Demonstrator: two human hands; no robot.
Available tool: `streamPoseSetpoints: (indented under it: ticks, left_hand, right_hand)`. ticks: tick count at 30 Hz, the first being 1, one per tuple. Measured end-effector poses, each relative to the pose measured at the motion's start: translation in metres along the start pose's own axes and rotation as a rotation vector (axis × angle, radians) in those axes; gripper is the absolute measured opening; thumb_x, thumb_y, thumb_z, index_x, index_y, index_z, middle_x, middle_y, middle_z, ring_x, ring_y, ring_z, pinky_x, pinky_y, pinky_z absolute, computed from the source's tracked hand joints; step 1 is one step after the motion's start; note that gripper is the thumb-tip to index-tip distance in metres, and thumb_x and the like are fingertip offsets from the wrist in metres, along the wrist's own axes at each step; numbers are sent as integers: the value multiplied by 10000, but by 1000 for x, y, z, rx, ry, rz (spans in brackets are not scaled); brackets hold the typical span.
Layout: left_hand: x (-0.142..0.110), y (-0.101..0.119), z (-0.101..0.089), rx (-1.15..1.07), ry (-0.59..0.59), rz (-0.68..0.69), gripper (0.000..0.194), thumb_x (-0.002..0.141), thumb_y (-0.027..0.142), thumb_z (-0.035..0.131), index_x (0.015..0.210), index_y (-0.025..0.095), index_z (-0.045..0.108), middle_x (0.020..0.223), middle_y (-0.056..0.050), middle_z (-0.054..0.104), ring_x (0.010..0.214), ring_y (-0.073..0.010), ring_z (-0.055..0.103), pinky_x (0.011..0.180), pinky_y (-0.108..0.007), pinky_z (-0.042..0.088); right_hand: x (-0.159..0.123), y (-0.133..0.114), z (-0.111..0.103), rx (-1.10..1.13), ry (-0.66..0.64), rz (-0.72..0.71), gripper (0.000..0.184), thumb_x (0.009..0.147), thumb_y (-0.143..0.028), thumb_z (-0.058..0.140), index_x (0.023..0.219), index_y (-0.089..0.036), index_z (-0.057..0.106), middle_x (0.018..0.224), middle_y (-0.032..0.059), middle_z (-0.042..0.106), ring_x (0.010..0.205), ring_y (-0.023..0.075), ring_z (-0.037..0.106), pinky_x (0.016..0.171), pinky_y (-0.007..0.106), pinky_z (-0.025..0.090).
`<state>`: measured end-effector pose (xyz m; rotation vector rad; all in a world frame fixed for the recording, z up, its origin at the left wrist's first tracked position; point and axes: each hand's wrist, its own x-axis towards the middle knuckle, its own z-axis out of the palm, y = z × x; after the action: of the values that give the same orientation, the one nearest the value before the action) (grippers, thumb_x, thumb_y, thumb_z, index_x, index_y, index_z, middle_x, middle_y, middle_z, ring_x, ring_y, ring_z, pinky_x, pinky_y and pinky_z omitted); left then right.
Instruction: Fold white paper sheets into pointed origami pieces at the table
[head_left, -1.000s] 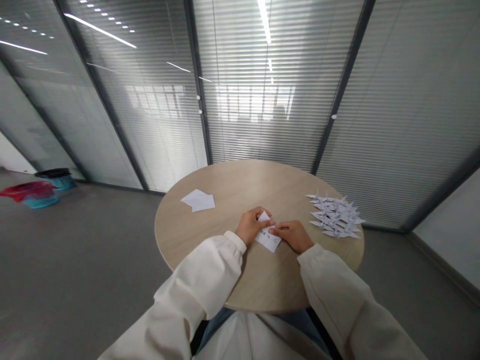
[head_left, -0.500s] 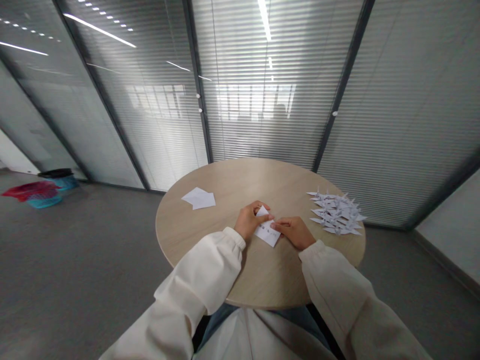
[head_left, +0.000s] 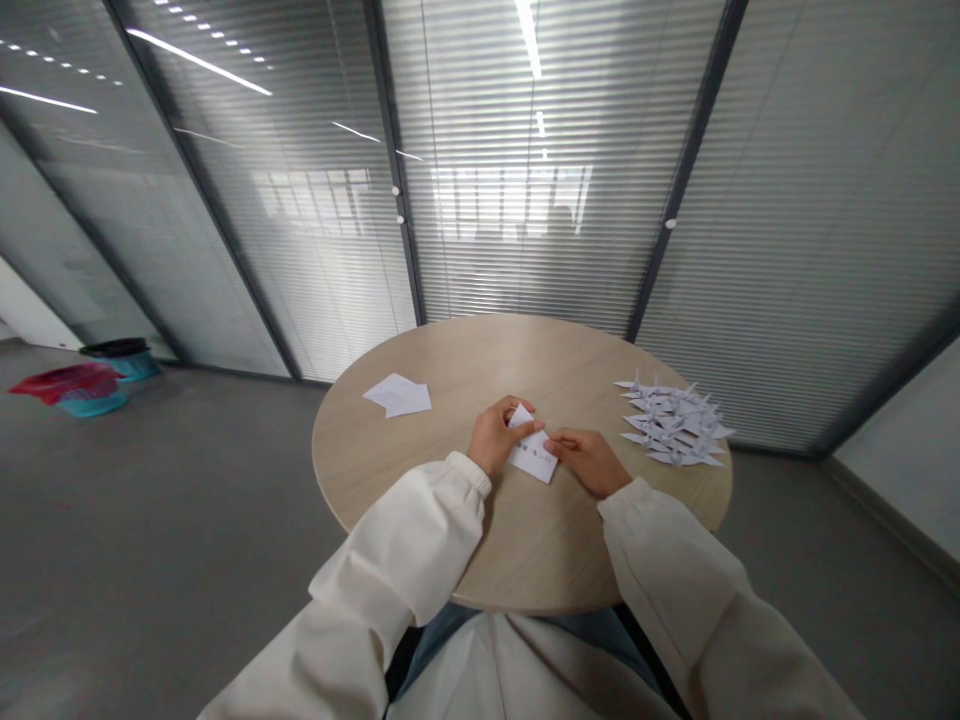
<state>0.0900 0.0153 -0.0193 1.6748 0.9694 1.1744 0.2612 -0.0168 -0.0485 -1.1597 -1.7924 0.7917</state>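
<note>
A small piece of folded white paper with dark printed marks lies tilted between my hands, over the middle of the round table. My left hand grips its upper left part, thumb on top and fingers behind. At its right edge, my right hand pinches the paper between thumb and curled fingers. The fingertips under the paper are hidden. Several folded paper cranes sit packed in rows on the table, to the right of my right hand.
Loose white paper sheets lie at the table's left side. The round wooden table stands before a glass wall with blinds. Two bins stand on the floor at the far left, one with a red liner, the other with a black liner.
The lower corner of the paper has moved up and slightly left, and less of the sheet shows below my hands. Both hands have shifted only slightly.
</note>
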Motion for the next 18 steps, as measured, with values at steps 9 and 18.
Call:
streamPoseSetpoints:
  ticks: [9,18]
  left_hand:
    - [-2,2,1,58,-32,52,409,614,292,738,972,164,585,576,75,478,499,-74,447,461,-170,314]
    - [-5,5,2,43,-41,23,360,600,253,731,910,160,574,589,74,489,499,-76,447,468,-171,336]
  right_hand:
    - [1,-1,-3,-64,37,-17,247,808,-363,533,760,-172,682,682,27,690,622,160,617,575,243,449]
    - [0,-3,-2,-74,10,-24,253,816,-361,524,783,-161,676,697,27,685,644,158,618,593,238,450]
